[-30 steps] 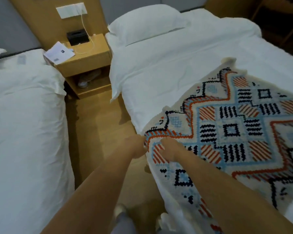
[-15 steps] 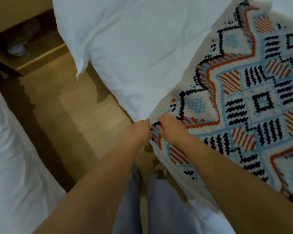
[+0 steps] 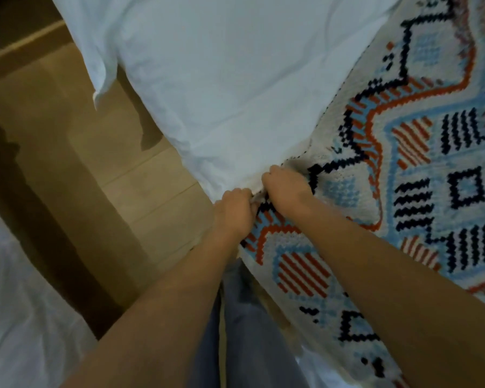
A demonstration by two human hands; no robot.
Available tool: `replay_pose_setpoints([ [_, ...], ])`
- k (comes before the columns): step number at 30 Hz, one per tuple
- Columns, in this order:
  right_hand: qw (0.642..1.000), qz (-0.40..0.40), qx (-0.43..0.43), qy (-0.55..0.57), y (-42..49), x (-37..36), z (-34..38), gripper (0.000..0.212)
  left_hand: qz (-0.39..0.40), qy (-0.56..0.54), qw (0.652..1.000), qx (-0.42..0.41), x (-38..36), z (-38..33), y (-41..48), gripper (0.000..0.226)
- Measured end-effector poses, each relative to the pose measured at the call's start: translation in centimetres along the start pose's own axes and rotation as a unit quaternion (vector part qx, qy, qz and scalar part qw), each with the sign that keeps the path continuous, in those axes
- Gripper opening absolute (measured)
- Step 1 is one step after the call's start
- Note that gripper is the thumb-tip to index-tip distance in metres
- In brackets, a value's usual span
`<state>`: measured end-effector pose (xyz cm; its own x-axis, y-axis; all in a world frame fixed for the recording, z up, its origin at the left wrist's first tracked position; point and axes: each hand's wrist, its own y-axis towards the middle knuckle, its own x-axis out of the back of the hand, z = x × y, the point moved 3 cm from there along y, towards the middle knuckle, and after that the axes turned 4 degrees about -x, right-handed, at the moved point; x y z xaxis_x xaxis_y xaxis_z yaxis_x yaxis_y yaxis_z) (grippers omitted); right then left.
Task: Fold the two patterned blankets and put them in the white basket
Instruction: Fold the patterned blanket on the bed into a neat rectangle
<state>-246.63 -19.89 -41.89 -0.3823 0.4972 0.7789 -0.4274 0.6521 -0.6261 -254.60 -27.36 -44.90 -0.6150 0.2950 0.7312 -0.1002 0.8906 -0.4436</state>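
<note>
While the patterned blanket [image 3: 403,191] lies spread along the bed's [image 3: 235,79] near edge, your left grip [image 3: 234,212] and right grip [image 3: 286,189] both pinch its corner. Step: first fold. Next: carry corner across.

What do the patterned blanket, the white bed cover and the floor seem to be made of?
Patterned blanket: probably knitted or woven yarn, matte; the pattern is built from small stitch-like blocks.
White bed cover: likely smooth cotton-type cloth, with soft creases.
Floor: wood or wood-look planks, low sheen; plank seams show.
</note>
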Motion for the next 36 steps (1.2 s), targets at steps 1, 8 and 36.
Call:
replay_pose_setpoints([
  [1, 1.0, -0.019, -0.004, 0.014, 0.4, 1.0, -0.7, 0.024, -0.024, 0.001, 1.0, -0.007, 1.0, -0.5, 0.7, 0.028],
  [8, 0.967, -0.216, -0.089, 0.105, 5.2, 11.1, -8.7, 0.018, -0.133, 0.027, 0.988, -0.08, 9.5, -6.7, 9.4, 0.024],
  [36, 0.959, -0.196, -0.118, 0.17, 9.9, 5.0, -12.0, 0.065, -0.134, 0.27, 0.941, -0.155, 8.9, -3.8, 14.6, 0.039],
])
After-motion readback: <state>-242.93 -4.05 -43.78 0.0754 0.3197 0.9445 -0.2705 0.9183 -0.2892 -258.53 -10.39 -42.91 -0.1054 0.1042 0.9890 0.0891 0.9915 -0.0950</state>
